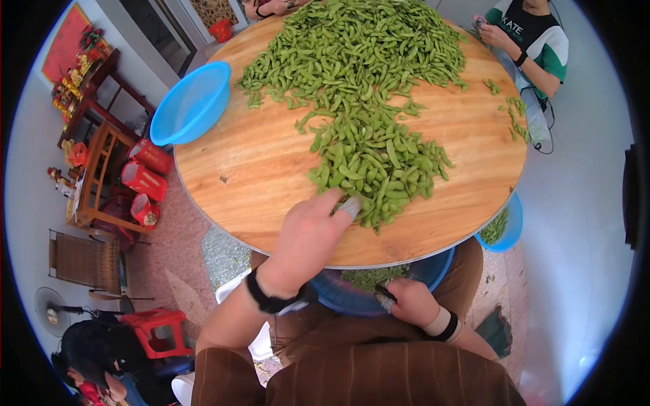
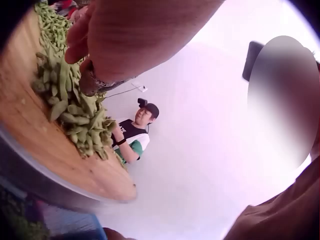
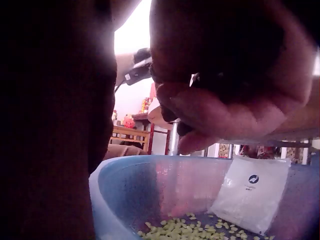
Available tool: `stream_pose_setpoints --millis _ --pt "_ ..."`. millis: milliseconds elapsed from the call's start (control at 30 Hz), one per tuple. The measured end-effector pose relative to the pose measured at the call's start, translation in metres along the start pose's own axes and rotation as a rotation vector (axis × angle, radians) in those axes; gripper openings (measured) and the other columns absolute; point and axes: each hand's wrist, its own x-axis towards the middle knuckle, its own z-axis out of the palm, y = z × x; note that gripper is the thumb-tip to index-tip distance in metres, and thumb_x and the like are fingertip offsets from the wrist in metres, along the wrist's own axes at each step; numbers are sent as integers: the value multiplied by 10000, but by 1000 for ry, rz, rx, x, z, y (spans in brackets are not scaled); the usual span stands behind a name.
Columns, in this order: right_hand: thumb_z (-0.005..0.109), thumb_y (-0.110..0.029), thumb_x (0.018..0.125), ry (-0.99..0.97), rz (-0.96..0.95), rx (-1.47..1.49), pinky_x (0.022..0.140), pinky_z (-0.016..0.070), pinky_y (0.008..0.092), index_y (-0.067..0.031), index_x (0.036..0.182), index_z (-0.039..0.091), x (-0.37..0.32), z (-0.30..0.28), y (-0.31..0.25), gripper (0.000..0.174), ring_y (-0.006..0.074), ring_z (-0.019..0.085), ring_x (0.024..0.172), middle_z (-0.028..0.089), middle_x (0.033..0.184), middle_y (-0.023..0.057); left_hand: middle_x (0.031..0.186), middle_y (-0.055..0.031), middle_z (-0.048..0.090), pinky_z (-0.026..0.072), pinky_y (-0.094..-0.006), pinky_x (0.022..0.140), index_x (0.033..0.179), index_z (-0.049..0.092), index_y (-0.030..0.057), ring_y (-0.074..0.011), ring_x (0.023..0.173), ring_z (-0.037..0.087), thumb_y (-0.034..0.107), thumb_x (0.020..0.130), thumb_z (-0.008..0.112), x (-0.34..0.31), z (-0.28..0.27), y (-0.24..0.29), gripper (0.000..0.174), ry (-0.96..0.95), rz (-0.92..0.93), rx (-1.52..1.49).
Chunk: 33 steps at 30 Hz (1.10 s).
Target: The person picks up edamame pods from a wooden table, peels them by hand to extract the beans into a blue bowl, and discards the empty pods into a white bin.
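Note:
Green pods (image 1: 379, 162) lie in a heap on the round wooden table (image 1: 264, 169). My left hand (image 1: 311, 230) reaches over the near edge and touches the pods at the heap's near left side. Its thumb has a grey wrapping, and thumb and fingers stand apart at the pods (image 2: 62, 92) in the left wrist view. Below the table edge my right hand (image 1: 414, 302) hangs over a blue basin (image 1: 440, 267) with shelled beans (image 3: 185, 231) in it. Its fingers are curled, with dark and grey coverings at the tips; nothing held can be made out.
An empty light-blue basin (image 1: 193, 101) rests at the table's left edge. A bucket with green contents (image 1: 508, 223) stands below right. Inside the blue basin lies a white packet (image 3: 252, 192). Other people sit at the table's far side; a red stool (image 1: 159, 330) is at lower left.

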Motion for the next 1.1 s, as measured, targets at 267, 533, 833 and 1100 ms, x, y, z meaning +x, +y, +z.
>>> stream_pose_setpoints --millis 267,533,833,1100 --pt "608 -84 681 100 22 80 636 485 446 -25 822 537 -21 -3 17 169 365 591 739 581 769 173 917 -100 650 477 -279 579 997 631 67 -171 618 583 6 829 592 32 15 -17 182 136 -273 -372" --pt "621 -178 880 5 393 1082 495 438 258 -21 948 576 -13 -45 -12 177 137 553 534 627 759 50 813 -55 662 491 -251 586 995 636 84 -122 661 616 63 838 620 -7 -7 26 159 -245 -276 -665" --pt "672 -151 845 123 142 818 615 466 230 -13 1119 567 3 -48 -16 324 79 578 693 651 864 53 794 -106 653 512 -286 607 995 639 65 -181 674 646 45 789 652 -70 26 55 208 -408 -413 -812" --pt "637 -134 845 126 152 740 694 499 272 -10 1097 534 2 -54 -30 299 164 649 778 666 888 82 809 -4 637 472 -213 566 1096 622 9 -55 623 545 62 900 569 -66 24 45 210 -452 -660 -1301"
